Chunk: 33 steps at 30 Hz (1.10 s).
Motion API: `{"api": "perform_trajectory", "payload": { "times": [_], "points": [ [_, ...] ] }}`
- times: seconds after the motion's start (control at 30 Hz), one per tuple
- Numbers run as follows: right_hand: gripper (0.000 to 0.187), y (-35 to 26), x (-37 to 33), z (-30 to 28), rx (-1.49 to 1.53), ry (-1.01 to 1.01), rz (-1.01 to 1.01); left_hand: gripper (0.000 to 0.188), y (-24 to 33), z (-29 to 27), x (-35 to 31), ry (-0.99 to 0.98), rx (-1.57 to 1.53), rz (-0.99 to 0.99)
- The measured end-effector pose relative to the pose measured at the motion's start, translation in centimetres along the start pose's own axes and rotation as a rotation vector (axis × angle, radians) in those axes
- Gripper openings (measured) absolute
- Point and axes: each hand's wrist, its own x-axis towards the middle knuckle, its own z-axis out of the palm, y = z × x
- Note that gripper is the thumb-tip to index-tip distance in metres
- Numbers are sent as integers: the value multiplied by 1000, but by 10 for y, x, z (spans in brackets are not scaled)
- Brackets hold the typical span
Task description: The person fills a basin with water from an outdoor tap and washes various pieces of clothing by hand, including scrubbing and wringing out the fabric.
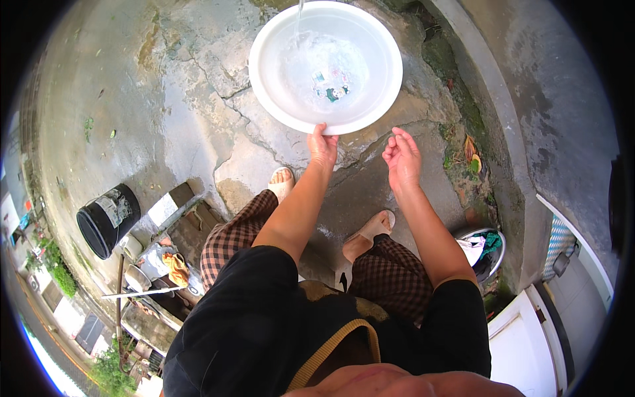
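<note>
White basin (281, 89) on wet concrete (178, 92), water stream (300, 12) falling into it.
Your left hand (323, 145) grips the basin's near rim; your right hand (403, 156), empty and half-curled, hangs just off the basin's near-right edge. Bucket (99, 228): left of the basin, nearer you.

Cracked, wet concrete ground (192, 119); on it white basin (256, 69), black bucket (106, 225) left, fallen leaves (471, 151) right.

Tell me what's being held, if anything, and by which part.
The left hand holds the white basin by its near rim; the right hand holds nothing.
</note>
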Motion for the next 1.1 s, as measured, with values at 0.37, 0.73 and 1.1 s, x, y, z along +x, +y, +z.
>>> {"api": "perform_trajectory", "payload": {
  "times": [0.37, 0.73, 1.1],
  "points": [
    [15, -31, 12, 11, -935, -366, -363, 44, -37, 31, -56, 52, 473, -228],
    [27, -99, -193, 70, -1259, -587, -501, 38, 144, 46, -254, -1362, 1931, 602],
    [27, -98, -374, -36, -1313, -178, -979, 35, 361, -120, -403, -679, 1868, 1645]
  ]
}}
